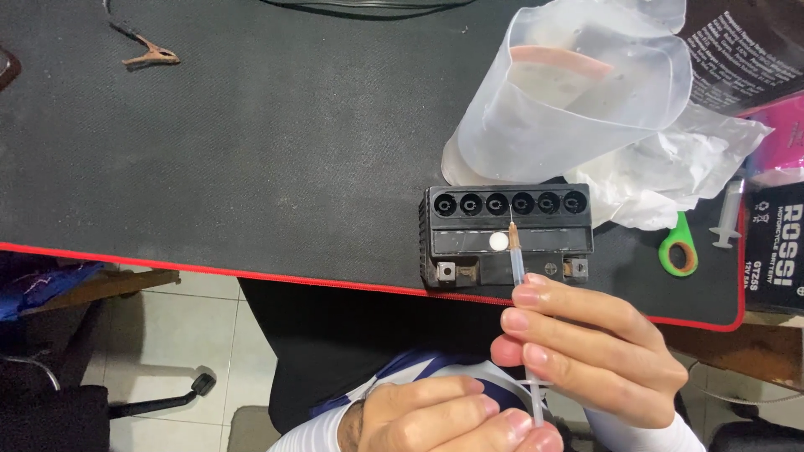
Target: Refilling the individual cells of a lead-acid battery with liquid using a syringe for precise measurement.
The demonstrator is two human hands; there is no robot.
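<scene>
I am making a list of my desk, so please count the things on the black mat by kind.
Battery case: 1
Syringes: 2, one in the hands, one lying at the right
Cut plastic container: 1
Crumpled plastic bag: 1
Green-handled tool: 1
Rusty clip: 1
Total: 7

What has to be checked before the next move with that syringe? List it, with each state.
1. Right hand grips the syringe barrel: ok.
2. Left hand on the plunger: ok.
3. Battery flat on the mat: ok.
4. Six fill holes uncapped: ok.
5. Needle tip over a hole: not ok, it lies just below the row.
6. Liquid in the syringe: cannot tell.
</scene>
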